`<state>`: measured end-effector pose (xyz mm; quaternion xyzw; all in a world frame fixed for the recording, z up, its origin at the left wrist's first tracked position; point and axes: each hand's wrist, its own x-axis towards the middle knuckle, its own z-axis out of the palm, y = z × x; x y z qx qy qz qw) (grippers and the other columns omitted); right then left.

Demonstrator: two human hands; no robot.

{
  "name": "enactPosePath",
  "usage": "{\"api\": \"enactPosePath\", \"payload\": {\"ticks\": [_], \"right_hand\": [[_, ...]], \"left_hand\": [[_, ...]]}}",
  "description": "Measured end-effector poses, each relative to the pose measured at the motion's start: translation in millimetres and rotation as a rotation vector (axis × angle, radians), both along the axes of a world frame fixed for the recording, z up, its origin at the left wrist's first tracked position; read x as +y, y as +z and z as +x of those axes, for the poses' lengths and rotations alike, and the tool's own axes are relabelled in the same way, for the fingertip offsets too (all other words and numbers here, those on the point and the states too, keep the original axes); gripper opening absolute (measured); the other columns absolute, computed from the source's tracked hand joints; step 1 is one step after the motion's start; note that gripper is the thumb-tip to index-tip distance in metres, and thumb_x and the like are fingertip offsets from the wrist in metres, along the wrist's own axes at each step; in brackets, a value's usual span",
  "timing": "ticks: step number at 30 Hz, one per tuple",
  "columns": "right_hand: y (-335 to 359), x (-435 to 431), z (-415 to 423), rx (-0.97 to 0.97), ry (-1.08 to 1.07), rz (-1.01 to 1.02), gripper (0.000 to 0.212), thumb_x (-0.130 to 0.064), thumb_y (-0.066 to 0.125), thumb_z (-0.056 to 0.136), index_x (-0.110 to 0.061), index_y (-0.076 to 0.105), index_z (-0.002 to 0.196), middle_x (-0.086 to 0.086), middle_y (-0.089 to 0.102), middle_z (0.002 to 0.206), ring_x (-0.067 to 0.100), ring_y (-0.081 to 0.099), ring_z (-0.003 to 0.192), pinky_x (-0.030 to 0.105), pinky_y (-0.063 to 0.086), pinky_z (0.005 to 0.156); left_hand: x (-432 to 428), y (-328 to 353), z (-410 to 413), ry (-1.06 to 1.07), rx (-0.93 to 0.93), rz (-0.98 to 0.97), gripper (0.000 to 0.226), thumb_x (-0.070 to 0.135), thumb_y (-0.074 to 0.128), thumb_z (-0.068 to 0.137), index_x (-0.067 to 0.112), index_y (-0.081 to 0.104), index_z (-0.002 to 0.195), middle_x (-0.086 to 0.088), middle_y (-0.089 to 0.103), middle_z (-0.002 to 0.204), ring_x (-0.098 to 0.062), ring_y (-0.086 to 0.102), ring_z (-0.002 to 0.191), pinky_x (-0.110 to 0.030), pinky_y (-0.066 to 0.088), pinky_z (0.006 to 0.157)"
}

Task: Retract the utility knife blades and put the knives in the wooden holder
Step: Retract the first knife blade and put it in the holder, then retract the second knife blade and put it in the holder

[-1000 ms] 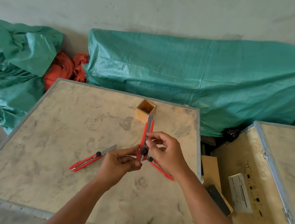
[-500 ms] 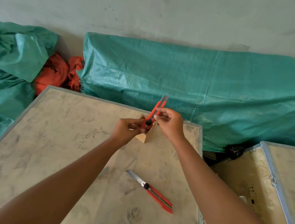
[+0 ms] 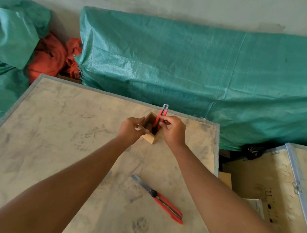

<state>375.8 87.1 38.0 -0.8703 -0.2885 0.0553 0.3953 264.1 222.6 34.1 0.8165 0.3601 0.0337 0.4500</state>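
Because the wooden holder (image 3: 150, 130) is small and light enough to tip, we brace its near wall with our left hand (image 3: 132, 129), fingers curled against the wood, while our right hand (image 3: 173, 131) pinches the red utility knife (image 3: 159, 119) between thumb and fingertips and stands it, slider end down, inside the opening. Its top leans away past the far rim. A second knife (image 3: 160, 199) lies near us on the crate lid (image 3: 56, 127), blade out; it likely needs retracting next.
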Motion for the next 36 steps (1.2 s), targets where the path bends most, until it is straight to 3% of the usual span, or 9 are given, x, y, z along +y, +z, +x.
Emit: {"api": "enactPosePath", "payload": {"ticks": [5,11,14,18,23,26,29,32,36], "right_hand": [[0.5,-3.4,-7.3,-0.021,-0.008,0.011,0.029,-0.002,0.076,0.085,-0.01,0.078,0.112,0.009,0.078,0.106,0.022,0.071,0.098,0.029,0.057,0.09],[11.6,-16.0,-30.9,0.019,-0.03,0.03,0.028,-0.003,0.075,0.087,-0.008,0.076,0.115,0.011,0.076,0.111,0.025,0.071,0.098,0.034,0.059,0.09],[17.5,-20.5,-51.9,0.039,0.0,0.036,0.029,-0.005,0.076,0.087,-0.008,0.076,0.116,0.012,0.076,0.113,0.025,0.072,0.099,0.025,0.055,0.086],[24.7,-21.4,-88.2,0.147,0.053,0.007,0.035,-0.011,0.077,0.088,-0.01,0.073,0.122,0.009,0.073,0.124,0.022,0.071,0.105,0.013,0.051,0.079],[31.2,-13.8,-148.0,0.345,0.085,-0.025,0.035,-0.014,0.074,0.091,-0.015,0.07,0.126,0.005,0.073,0.119,0.018,0.07,0.101,0.021,0.055,0.084],[21.8,-5.9,-186.6,0.471,0.113,-0.085,0.034,-0.019,0.073,0.091,-0.018,0.07,0.125,0.005,0.073,0.115,0.018,0.069,0.102,0.031,0.057,0.092],[6.0,3.5,-223.3,0.544,0.176,-0.166,0.033,-0.022,0.072,0.091,-0.021,0.071,0.124,0.006,0.074,0.111,0.017,0.067,0.101,0.028,0.054,0.086],[-12.2,14.4,-255.1,0.571,0.203,-0.246,0.033,-0.021,0.071,0.09,-0.019,0.071,0.123,0.009,0.076,0.108,0.021,0.068,0.105,0.029,0.053,0.094],[-37.1,30.4,-284.7,0.579,0.21,-0.364,0.042,-0.022,0.072,0.089,-0.016,0.067,0.131,0.009,0.071,0.126,0.023,0.064,0.122,0.03,0.047,0.107]], "left_hand": [[-0.6,-0.4,-1.2,-0.004,0.007,0.0,0.063,0.031,0.08,0.079,0.024,0.056,0.137,-0.005,0.066,0.128,-0.013,0.058,0.096,-0.019,0.043,0.068],[-9.2,11.3,-15.4,0.029,0.005,0.003,0.061,0.033,0.08,0.079,0.024,0.058,0.135,-0.003,0.062,0.135,-0.013,0.06,0.1,-0.023,0.046,0.072],[-13.2,21.6,-36.4,0.055,-0.028,-0.004,0.057,0.036,0.079,0.079,0.025,0.061,0.132,-0.002,0.061,0.137,-0.017,0.063,0.108,-0.028,0.051,0.076],[-13.1,35.2,-82.6,0.101,-0.054,0.003,0.051,0.041,0.077,0.08,0.027,0.064,0.128,0.0,0.066,0.13,-0.016,0.063,0.109,-0.031,0.054,0.078],[-3.6,41.8,-160.0,0.177,-0.041,-0.015,0.038,0.041,0.077,0.08,0.028,0.071,0.116,0.003,0.071,0.119,-0.013,0.064,0.101,-0.028,0.049,0.079],[2.6,33.3,-209.7,0.189,0.016,-0.024,0.037,0.038,0.076,0.081,0.027,0.071,0.116,0.004,0.071,0.12,-0.015,0.064,0.103,-0.028,0.049,0.081],[6.6,16.5,-255.8,0.197,0.098,-0.043,0.044,0.034,0.077,0.081,0.022,0.068,0.123,0.002,0.069,0.125,-0.018,0.064,0.107,-0.028,0.048,0.087],[8.9,-5.2,-295.7,0.18,0.223,-0.034,0.054,0.031,0.077,0.08,0.018,0.062,0.13,-0.002,0.065,0.132,-0.022,0.06,0.12,-0.032,0.048,0.099],[13.0,-32.2,-329.0,0.115,0.367,0.02,0.061,0.035,0.076,0.077,0.023,0.059,0.134,-0.01,0.06,0.135,-0.03,0.055,0.124,-0.042,0.049,0.102]]}}
